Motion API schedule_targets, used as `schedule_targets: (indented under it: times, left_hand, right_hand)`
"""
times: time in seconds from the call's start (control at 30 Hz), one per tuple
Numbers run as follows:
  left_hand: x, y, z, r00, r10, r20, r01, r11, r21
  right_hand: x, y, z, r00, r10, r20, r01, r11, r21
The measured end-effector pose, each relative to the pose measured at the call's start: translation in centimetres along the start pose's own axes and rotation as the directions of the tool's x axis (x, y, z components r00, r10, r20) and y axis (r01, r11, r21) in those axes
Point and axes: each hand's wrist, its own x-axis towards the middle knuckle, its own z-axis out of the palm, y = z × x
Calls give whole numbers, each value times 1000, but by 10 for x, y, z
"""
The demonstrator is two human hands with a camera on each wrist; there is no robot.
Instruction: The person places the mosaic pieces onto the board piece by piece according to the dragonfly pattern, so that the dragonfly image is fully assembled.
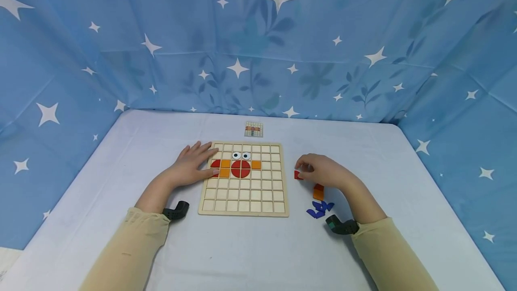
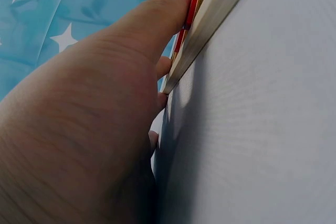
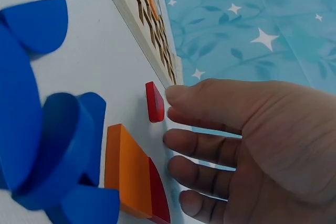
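A wooden grid board [image 1: 244, 209] lies on the table, bearing a red circle [image 1: 240, 169], several orange squares [image 1: 225, 164] and two round eye pieces [image 1: 236, 155]. My left hand [image 1: 190, 165] rests along its left edge, fingers spread, the thumb against a red piece [image 2: 194, 3] there. To the right of the board, my right hand [image 1: 323, 170] is low over a small red piece [image 3: 155, 102]. Its thumb tip is right beside that piece, fingers loosely bent; contact is hard to tell. Under this hand lie orange pieces [image 3: 126, 171] with a red one [image 3: 159, 192].
Several blue curved pieces [image 1: 321, 208] lie in a heap near the right wrist. A small picture card [image 1: 253, 129] lies behind the board. Dark wrist devices [image 1: 176, 210] are on both wrists. A blue star-patterned curtain [image 1: 258, 48] surrounds the white table [image 1: 242, 255].
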Motion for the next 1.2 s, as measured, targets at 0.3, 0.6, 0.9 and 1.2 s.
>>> schedule_targets:
  times: [0.3,0.6,0.9,1.2]
  left_hand:
    - [1,-1,1,1000,-4,-1,4,1000,-3]
    - [1,-2,2,1000,5,-6,-5,1000,-2]
    - [1,-1,1,1000,9,-6,-9,1000,-2]
    - [1,-1,1,1000,0,-3,0,1000,-12]
  right_hand:
    - [4,1,7,999,-38,-24,36,997,-63]
    - [6,-1,9,999,-25,-26,23,997,-73]
    - [9,-1,12,999,-20,-45,17,997,-70]
    - [9,0,11,999,-14,-47,11,998,-63]
